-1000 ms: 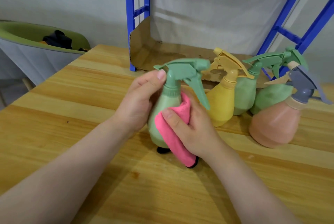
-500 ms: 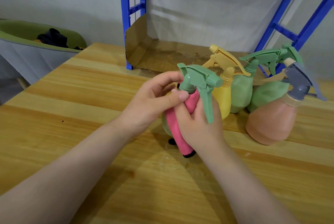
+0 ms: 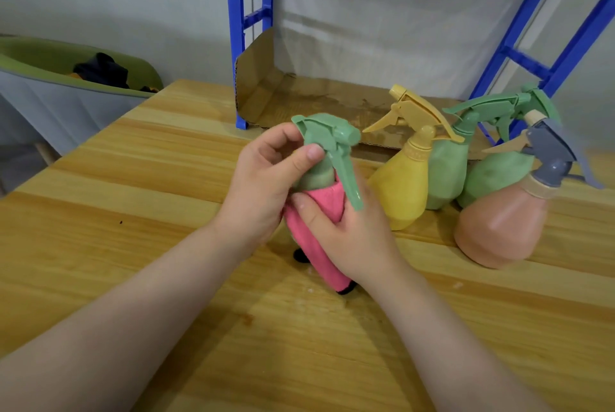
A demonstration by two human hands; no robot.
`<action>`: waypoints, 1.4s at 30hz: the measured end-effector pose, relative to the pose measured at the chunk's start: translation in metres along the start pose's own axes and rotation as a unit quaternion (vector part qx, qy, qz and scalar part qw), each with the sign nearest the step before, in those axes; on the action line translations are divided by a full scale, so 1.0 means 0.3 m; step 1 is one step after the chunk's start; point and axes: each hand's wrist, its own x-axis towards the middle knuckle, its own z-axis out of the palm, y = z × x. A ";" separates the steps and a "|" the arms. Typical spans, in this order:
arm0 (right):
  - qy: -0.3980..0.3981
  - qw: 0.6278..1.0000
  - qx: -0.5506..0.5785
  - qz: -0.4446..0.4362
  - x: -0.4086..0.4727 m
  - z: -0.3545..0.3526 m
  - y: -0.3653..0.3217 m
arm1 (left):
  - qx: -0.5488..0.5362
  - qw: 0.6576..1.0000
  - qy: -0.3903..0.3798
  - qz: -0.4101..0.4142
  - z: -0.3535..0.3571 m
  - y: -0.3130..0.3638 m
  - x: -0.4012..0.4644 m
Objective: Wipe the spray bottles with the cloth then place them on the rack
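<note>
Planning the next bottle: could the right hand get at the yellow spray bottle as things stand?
Probably yes. The yellow spray bottle stands just beyond the right hand with nothing between, but that hand grips the pink cloth.

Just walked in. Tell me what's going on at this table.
A person is wiping a green spray bottle with a pink cloth. The left hand grips the bottle near its neck, under the sprayer head, while the right hand wraps the cloth around the bottle's body. Four more bottles wait on the wooden table to the right: a yellow one, two green ones and a peach one with a grey sprayer. The blue rack stands behind, none on it in view.
</note>
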 end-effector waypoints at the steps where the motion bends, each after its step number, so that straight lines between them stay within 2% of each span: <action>1: 0.004 1.000 0.000 0.001 -0.002 -0.003 0.004 | -0.016 1.000 0.017 -0.008 0.000 0.002 0.005; 10: -0.033 0.997 0.055 0.050 -0.005 -0.002 0.032 | -0.116 0.979 0.163 -0.034 -0.030 0.046 0.046; 14: -0.053 0.991 0.109 0.064 -0.010 0.004 0.037 | -0.204 0.961 0.182 -0.043 -0.055 0.056 0.061; 17: -0.058 0.980 0.176 0.078 -0.016 0.006 0.040 | -0.230 0.955 0.181 -0.057 -0.070 0.041 0.065; 22: -0.061 0.982 0.165 0.066 -0.010 -0.008 0.036 | -0.155 0.979 0.120 -0.062 -0.056 0.038 0.055; 27: -0.071 0.987 0.139 0.042 0.000 -0.023 0.024 | 0.002 0.998 -0.008 -0.054 -0.034 0.017 0.030; 32: -0.067 0.994 0.085 0.018 0.007 -0.032 0.002 | 0.100 0.987 -0.121 -0.032 -0.023 0.004 0.008; 36: -0.033 0.996 0.081 -0.001 0.009 -0.040 -0.004 | 0.182 0.971 -0.157 -0.001 -0.013 0.015 0.011; 39: 0.011 0.998 0.063 0.001 0.016 -0.046 0.001 | 0.192 0.959 -0.207 -0.001 -0.010 0.029 0.010; 42: 0.065 0.997 0.032 -0.001 0.013 -0.043 0.011 | 0.203 0.956 -0.210 -0.018 -0.007 0.020 0.000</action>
